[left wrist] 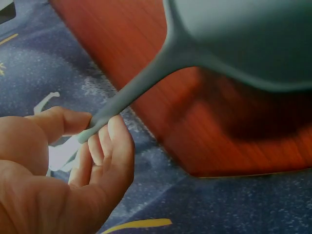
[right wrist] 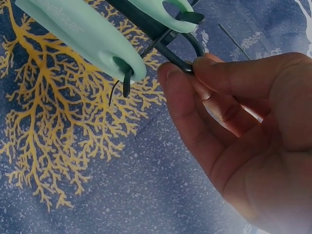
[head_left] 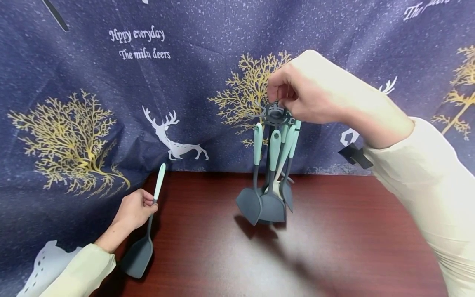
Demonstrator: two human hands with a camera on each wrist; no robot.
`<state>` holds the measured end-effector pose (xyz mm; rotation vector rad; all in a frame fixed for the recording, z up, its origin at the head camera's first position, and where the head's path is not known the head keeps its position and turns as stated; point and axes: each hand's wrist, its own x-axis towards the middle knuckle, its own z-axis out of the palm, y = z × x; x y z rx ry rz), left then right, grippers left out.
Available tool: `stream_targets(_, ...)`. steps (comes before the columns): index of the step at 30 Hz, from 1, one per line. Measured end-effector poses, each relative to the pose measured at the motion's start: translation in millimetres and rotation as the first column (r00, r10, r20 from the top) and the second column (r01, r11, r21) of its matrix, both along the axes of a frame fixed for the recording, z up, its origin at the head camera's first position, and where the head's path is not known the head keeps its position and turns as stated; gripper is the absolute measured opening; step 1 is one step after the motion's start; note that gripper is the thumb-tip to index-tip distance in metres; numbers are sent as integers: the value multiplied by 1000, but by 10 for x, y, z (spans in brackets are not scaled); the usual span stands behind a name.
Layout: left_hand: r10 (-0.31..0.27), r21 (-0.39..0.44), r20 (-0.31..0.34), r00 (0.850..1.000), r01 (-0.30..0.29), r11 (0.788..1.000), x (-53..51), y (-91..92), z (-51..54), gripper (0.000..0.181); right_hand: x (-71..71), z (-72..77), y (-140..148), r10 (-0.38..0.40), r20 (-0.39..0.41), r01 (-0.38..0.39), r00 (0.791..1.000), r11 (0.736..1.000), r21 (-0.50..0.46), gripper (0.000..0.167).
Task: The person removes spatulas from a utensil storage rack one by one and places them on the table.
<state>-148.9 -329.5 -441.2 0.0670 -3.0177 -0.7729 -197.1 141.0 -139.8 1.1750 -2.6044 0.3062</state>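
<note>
While my left hand point(head_left: 135, 209) pinched the spatula point(head_left: 138, 256) where handle met shaft, by the table's point(head_left: 334, 231) left edge, my right hand point(head_left: 306, 90) gripped the rack's point(head_left: 276, 114) top, thumb to fingertips. Rack, hung with utensils point(head_left: 272, 206), was near the back edge.

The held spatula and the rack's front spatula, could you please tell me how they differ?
The held spatula is pinched in the left grip, while the front spatula hangs from the rack. In the head view, the held spatula slants down toward the left; the front spatula hangs nearly upright. Both are mint-green above and dark grey below.
</note>
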Motion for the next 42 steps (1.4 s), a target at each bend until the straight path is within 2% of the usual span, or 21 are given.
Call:
stream_targets(10,8,-49,36,999,-7,999,-27,-146,-67,23,5,1,-16,4,-9,-4,1000,1000,5,35)
stream_targets(16,6,-81,25,1000,-4,997,-39,-236,-103,23,7,0,-22,-2,-8,2,1000,1000,14,34)
stream_targets(24,-4,-85,57,998,9,996,-62,-321,-149,23,9,-1,-16,-8,-1,8,1000,1000,21,35)
stream_targets(34,-29,-107,83,996,38,994,-146,-391,-238,23,-13,4,-1,-10,2,10,1000,1000,24,35)
stream_targets(42,-20,-116,147,989,38,993,-224,-412,-286,21,-12,9,0,-11,13,11,1000,1000,26,33)
